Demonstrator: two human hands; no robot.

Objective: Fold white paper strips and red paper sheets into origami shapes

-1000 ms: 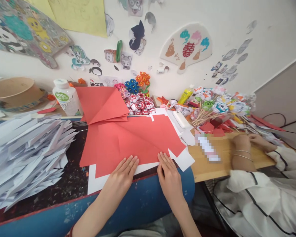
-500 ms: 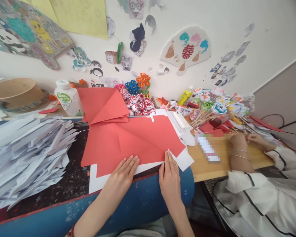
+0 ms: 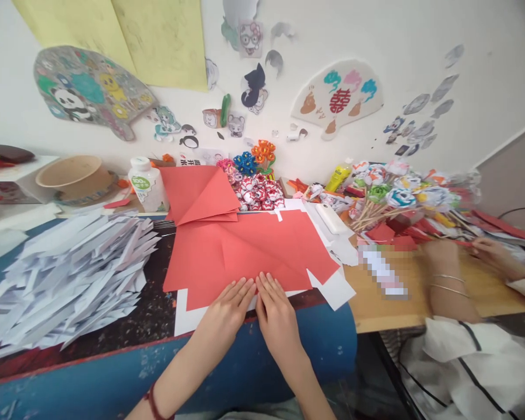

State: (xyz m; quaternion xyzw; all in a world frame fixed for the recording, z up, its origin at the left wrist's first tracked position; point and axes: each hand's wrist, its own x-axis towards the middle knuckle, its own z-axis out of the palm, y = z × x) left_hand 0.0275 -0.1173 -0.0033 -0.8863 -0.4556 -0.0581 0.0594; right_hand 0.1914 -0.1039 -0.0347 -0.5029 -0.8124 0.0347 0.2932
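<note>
A large red paper sheet (image 3: 245, 251) with fold creases lies on white paper (image 3: 332, 289) on the blue-edged table (image 3: 126, 367). My left hand (image 3: 227, 309) lies flat on the near edge of the red sheet, fingers stretched out. My right hand (image 3: 275, 306) rests flat right beside it, fingers together and touching the same edge. A second red sheet (image 3: 199, 189), folded into a raised flap, sits behind.
A big heap of white paper strips (image 3: 65, 274) fills the left. A glue bottle (image 3: 146, 184), a paper bowl (image 3: 72, 175) and paper flowers on sticks (image 3: 389, 189) stand at the back. Another person's arm with bracelets (image 3: 446, 280) rests on the wooden table at right.
My right hand has slid left along the red sheet's near edge until it lies next to my left hand. The view has shifted slightly.
</note>
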